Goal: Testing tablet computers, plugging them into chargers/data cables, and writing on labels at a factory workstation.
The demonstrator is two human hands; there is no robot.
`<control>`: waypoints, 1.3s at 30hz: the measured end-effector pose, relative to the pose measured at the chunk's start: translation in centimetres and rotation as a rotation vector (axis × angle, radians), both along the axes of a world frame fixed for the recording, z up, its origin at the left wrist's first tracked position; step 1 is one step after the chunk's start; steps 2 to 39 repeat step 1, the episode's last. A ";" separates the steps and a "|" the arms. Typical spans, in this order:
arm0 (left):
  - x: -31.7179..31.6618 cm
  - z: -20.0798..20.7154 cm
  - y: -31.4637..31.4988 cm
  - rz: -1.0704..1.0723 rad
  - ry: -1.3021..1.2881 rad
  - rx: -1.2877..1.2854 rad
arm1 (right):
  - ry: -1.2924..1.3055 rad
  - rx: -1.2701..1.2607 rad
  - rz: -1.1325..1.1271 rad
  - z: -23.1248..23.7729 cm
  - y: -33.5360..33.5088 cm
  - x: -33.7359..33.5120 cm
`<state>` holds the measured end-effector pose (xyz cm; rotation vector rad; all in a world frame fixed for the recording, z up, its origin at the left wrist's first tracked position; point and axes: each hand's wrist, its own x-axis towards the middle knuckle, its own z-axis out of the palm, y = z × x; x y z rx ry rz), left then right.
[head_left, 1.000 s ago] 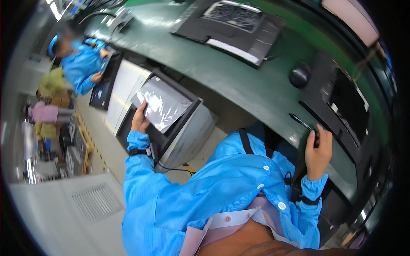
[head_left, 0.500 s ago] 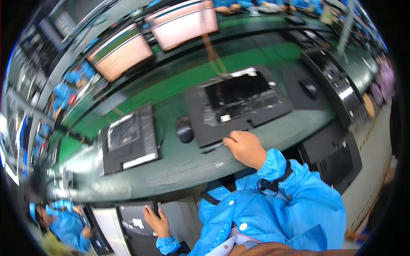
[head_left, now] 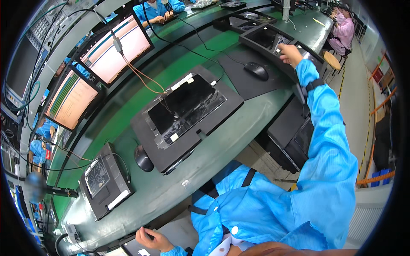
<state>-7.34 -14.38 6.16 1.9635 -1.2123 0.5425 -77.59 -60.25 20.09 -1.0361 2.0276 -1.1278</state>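
My right hand (head_left: 291,55) reaches out at the far right, over a black tray (head_left: 252,41) with dark glossy panels. Its fingers are bent together at a clear, shiny piece, too small to make out. Low on the left, my left hand (head_left: 154,240) hangs near the table's front edge, fingers loosely bent, thumb apart, holding nothing I can see. Between them a black screen panel (head_left: 181,104) with film and white tabs lies on a dark fixture board (head_left: 226,100). A pen-like black tool (head_left: 179,162) lies at the board's front edge.
Black mice (head_left: 144,158) (head_left: 256,71) flank the board. A smaller board (head_left: 112,194) with a film-covered panel sits at the left. Two monitors (head_left: 116,51) (head_left: 72,102) stand behind, with hanging cables (head_left: 143,77). Black trays (head_left: 288,132) are below the right edge. Co-workers sit across and at far right.
My right hand has left the front edge of the board and moved far right to the black tray. The view has turned right. My left hand's fingers are more bent.
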 end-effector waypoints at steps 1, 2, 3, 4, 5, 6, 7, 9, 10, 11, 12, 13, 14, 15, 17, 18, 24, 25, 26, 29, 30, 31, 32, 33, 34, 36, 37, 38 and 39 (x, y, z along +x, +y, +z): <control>-0.1 0.5 -0.9 -0.141 -0.073 0.001 | -0.059 -0.033 -0.052 -0.6 -1.3 -1.7; -0.1 0.5 -0.9 -0.141 -0.073 0.001 | -0.059 -0.033 -0.052 -0.6 -1.3 -1.7; -0.1 0.5 -0.9 -0.141 -0.073 0.001 | -0.059 -0.033 -0.052 -0.6 -1.3 -1.7; -0.1 0.5 -0.9 -0.141 -0.073 0.001 | -0.059 -0.033 -0.052 -0.6 -1.3 -1.7; -0.1 0.5 -0.9 -0.141 -0.073 0.001 | -0.059 -0.033 -0.052 -0.6 -1.3 -1.7; -0.1 0.5 -0.9 -0.141 -0.073 0.001 | -0.059 -0.033 -0.052 -0.6 -1.3 -1.7; -0.1 0.5 -0.9 -0.141 -0.073 0.001 | -0.059 -0.033 -0.052 -0.6 -1.3 -1.7; -0.1 0.5 -0.9 -0.141 -0.073 0.001 | -0.059 -0.033 -0.052 -0.6 -1.3 -1.7; -0.1 0.5 -0.9 -0.141 -0.073 0.001 | -0.059 -0.033 -0.052 -0.6 -1.3 -1.7; -0.1 0.5 -0.9 -0.141 -0.073 0.001 | -0.059 -0.033 -0.052 -0.6 -1.3 -1.7; -0.1 0.5 -0.9 -0.141 -0.073 0.001 | -0.059 -0.033 -0.052 -0.6 -1.3 -1.7; -0.1 0.5 -0.9 -0.141 -0.073 0.001 | -0.059 -0.033 -0.052 -0.6 -1.3 -1.7; -0.1 0.5 -0.9 -0.141 -0.073 0.001 | -0.059 -0.033 -0.052 -0.6 -1.3 -1.7; -0.1 0.5 -0.9 -0.141 -0.073 0.001 | -0.059 -0.033 -0.052 -0.6 -1.3 -1.7; -0.1 0.5 -0.9 -0.141 -0.073 0.001 | -0.059 -0.033 -0.052 -0.6 -1.3 -1.7; -0.1 0.5 -0.9 -0.141 -0.073 0.001 | -0.059 -0.033 -0.052 -0.6 -1.3 -1.7; -0.1 0.5 -0.9 -0.141 -0.073 0.001 | -0.059 -0.033 -0.052 -0.6 -1.3 -1.7; -0.1 0.5 -0.9 -0.141 -0.073 0.001 | -0.059 -0.033 -0.052 -0.6 -1.3 -1.7; -0.1 0.5 -0.9 -0.141 -0.073 0.001 | -0.059 -0.033 -0.052 -0.6 -1.3 -1.7; -0.1 0.5 -0.9 -0.141 -0.073 0.001 | -0.059 -0.033 -0.052 -0.6 -1.3 -1.7; -0.1 0.5 -0.9 -0.141 -0.073 0.001 | -0.059 -0.033 -0.052 -0.6 -1.3 -1.7; -0.1 0.5 -0.9 -0.141 -0.073 0.001 | -0.059 -0.033 -0.052 -0.6 -1.3 -1.7; -0.1 0.5 -0.9 -0.141 -0.073 0.001 | -0.059 -0.033 -0.052 -0.6 -1.3 -1.7; -0.1 0.5 -0.9 -0.141 -0.073 0.001 | -0.059 -0.033 -0.052 -0.6 -1.3 -1.7; -0.1 0.5 -0.9 -0.141 -0.073 0.001 | -0.059 -0.033 -0.052 -0.6 -1.3 -1.7; -0.1 0.5 -0.9 -0.141 -0.073 0.001 | -0.059 -0.033 -0.052 -0.6 -1.3 -1.7; -0.1 0.5 -0.9 -0.141 -0.073 0.001 | -0.059 -0.033 -0.052 -0.6 -1.3 -1.7; -0.1 0.5 -0.9 -0.141 -0.073 0.001 | -0.059 -0.033 -0.052 -0.6 -1.3 -1.7; -0.1 0.5 -0.9 -0.141 -0.073 0.001 | -0.059 -0.033 -0.052 -0.6 -1.3 -1.7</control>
